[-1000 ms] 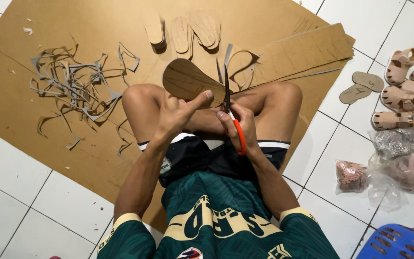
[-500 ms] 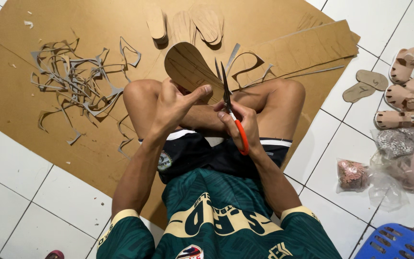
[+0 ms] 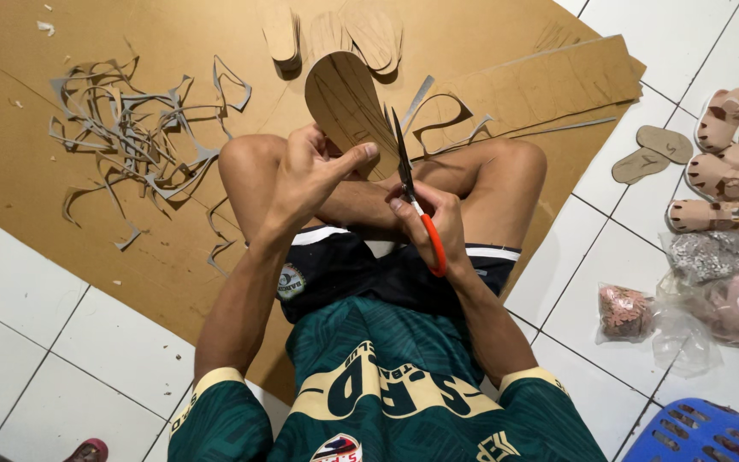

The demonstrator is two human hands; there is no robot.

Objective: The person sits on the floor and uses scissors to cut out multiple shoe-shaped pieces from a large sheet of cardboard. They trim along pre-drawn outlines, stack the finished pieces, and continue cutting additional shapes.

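We see a person sitting cross-legged on brown cardboard sheets (image 3: 173, 51) laid over a white tiled floor (image 3: 44, 342); the left hand (image 3: 314, 175) is closed on the lower end of a sole-shaped cardboard piece (image 3: 348, 107), thumb stretched out along its edge, holding it up above the knees; the right hand (image 3: 429, 227) is wrapped through the orange handles of a pair of scissors (image 3: 408, 184), whose dark blades point up and away along the right edge of that piece; we cannot tell how far the blades are parted. A curled offcut strip (image 3: 438, 115) hangs just beside the blades; a heap of grey trimmings (image 3: 130, 128) lies on the cardboard to the left; three finished cut soles (image 3: 335, 34) lie at the far edge. Off to the right, on the tiles, we see two loose soles (image 3: 652, 154), a cluster of small pink sandals (image 3: 729, 162), clear plastic bags (image 3: 703, 299) and the corner of a blue basket (image 3: 703, 432).
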